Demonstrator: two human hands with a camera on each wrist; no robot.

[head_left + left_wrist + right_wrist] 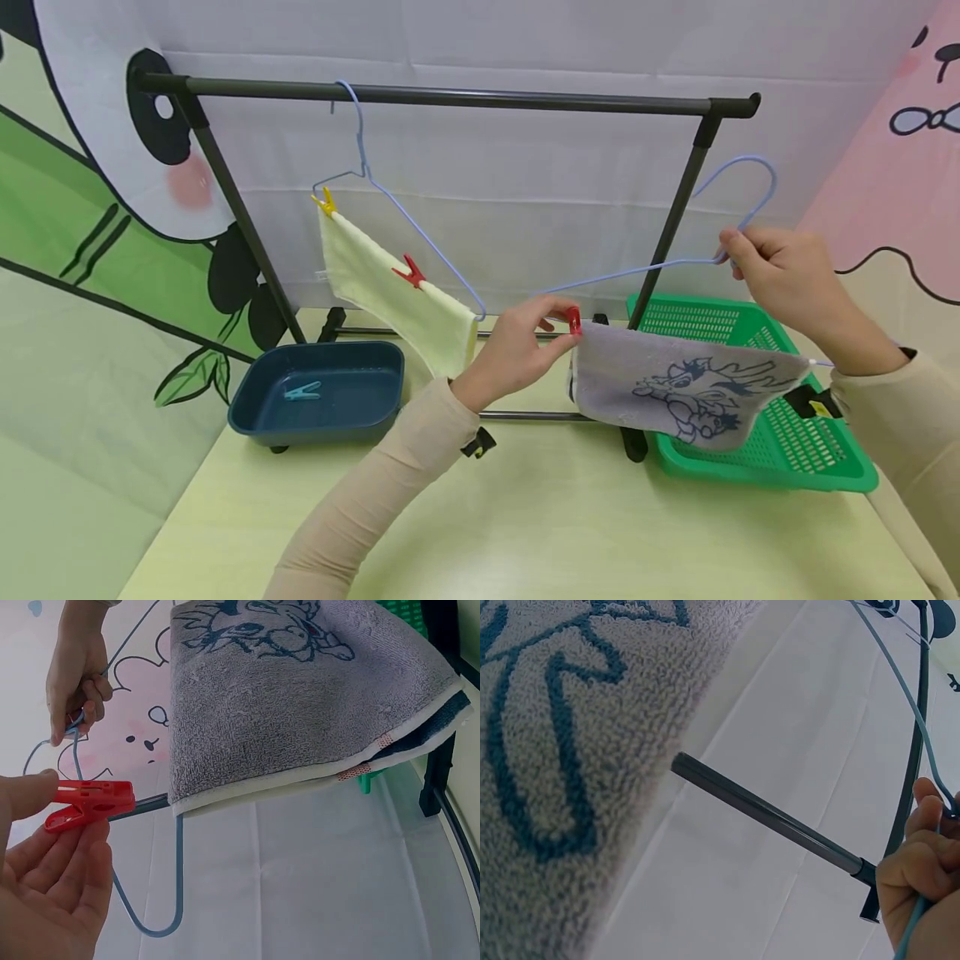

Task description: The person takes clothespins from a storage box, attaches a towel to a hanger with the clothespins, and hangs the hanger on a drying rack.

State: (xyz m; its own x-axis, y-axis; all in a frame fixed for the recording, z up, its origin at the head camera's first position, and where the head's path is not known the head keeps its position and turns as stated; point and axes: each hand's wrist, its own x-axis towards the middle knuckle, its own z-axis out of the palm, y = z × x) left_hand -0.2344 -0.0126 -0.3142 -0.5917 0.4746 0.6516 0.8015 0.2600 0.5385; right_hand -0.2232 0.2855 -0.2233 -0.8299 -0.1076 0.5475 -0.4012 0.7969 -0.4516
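My right hand (787,271) grips a blue wire hanger (637,269) just below its hook, in front of the rack's right post. Over the hanger's lower bar hangs a folded grey-purple towel (686,383) with a dark blue printed figure. Between thumb and fingers my left hand (521,346) pinches a red clothespin (90,804) at the towel's left top edge. In the left wrist view the clothespin lies beside the towel's corner, apart from the cloth. The right wrist view shows the towel (577,750) close up and my right hand (922,877) around the wire.
A black rack (450,96) holds another blue hanger (427,237) with a pale yellow towel (397,292), pinned by a yellow and a red clothespin. A dark blue basin (322,425) with a light-blue clothespin (303,392) stands left, a green basket (787,475) right.
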